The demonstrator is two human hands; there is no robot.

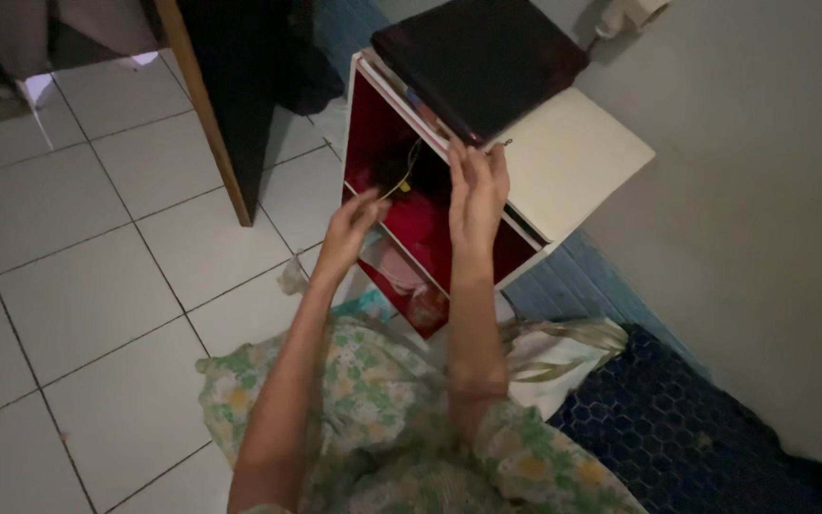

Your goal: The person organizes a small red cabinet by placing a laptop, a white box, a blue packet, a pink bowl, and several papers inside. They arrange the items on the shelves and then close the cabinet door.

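Cabinet (577, 157): smooth, matt white laminate top; interior panels (373, 124) glossy red. Flat case (478, 57) on top: black, matt, fine-textured surface. Floor tiles (78, 286): white, ceramic-looking, slight sheen, dark grout lines. Garment (373, 409): soft woven cloth, green floral print, matt. Mat (677, 428): dark blue, rough, honeycomb texture. Wall (763, 238): matt painted plaster. Door edge (204, 105): bare-looking wood, matt.

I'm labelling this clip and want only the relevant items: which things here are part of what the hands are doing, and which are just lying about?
In hand:
- right hand, raised at the top front edge of the small cabinet
- left hand, at the cabinet's red open compartment
- black flat case on the cabinet top, near the right fingertips

Lying about:
- striped cloth
- dark blue mat
- wooden door
- tiled floor
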